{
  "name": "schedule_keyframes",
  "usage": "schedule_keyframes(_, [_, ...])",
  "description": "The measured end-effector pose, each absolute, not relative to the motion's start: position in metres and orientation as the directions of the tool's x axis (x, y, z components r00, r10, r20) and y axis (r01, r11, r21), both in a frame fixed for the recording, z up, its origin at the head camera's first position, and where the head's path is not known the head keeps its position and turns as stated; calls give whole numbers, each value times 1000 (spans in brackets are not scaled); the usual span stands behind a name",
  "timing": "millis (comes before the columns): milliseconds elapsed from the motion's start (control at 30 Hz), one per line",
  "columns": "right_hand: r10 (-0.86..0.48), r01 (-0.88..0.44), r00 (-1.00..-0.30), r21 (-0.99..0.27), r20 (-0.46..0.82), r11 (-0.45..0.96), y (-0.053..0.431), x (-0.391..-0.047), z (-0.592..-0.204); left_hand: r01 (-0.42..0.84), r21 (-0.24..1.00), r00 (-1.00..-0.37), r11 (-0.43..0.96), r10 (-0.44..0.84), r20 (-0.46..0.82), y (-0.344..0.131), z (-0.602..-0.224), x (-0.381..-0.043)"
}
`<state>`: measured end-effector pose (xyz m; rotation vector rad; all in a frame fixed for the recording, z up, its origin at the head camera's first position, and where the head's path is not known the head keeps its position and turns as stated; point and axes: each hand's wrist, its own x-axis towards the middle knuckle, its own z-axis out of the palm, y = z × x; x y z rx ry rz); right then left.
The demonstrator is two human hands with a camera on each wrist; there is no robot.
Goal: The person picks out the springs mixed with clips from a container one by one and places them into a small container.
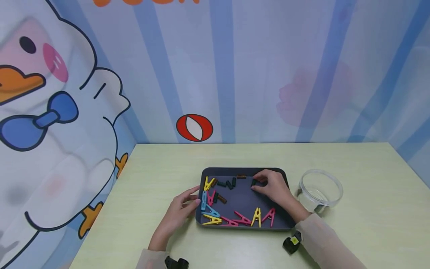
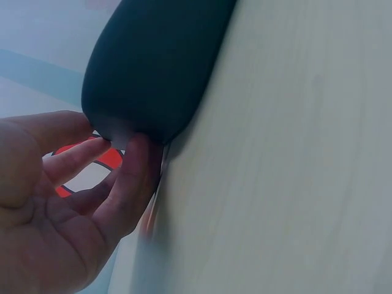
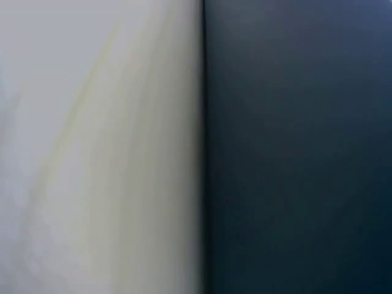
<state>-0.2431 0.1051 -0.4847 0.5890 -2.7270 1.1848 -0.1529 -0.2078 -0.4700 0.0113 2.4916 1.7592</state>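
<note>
A dark grey tray (image 1: 235, 198) lies on the table. At its far right, my right hand (image 1: 276, 188) pinches a small dark green spring (image 1: 253, 182) between thumb and forefinger. My left hand (image 1: 179, 209) rests its fingertips against the tray's left side; the left wrist view shows these fingers (image 2: 131, 177) touching the outer wall. Dark green springs (image 1: 221, 184) and copper-coloured springs (image 1: 222, 198) lie loose in the tray's upper left. Along the left and near sides are yellow clothespins (image 1: 256, 216), pink clothespins (image 1: 242, 217) and blue clothespins (image 1: 203, 200). The right wrist view shows no hand.
A clear round container (image 1: 320, 188) stands right of the tray, close to my right forearm; something dark shows through its near side. The pale wooden table (image 1: 168, 160) meets a printed blue wall (image 1: 255, 74) at the back.
</note>
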Motion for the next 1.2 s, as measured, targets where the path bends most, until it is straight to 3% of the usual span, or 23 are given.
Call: schedule_keyframes(1200, [-276, -368, -928, -726, 250, 581, 105, -237, -470, -44, 940, -995, 339, 71, -72, -208, -469, -152])
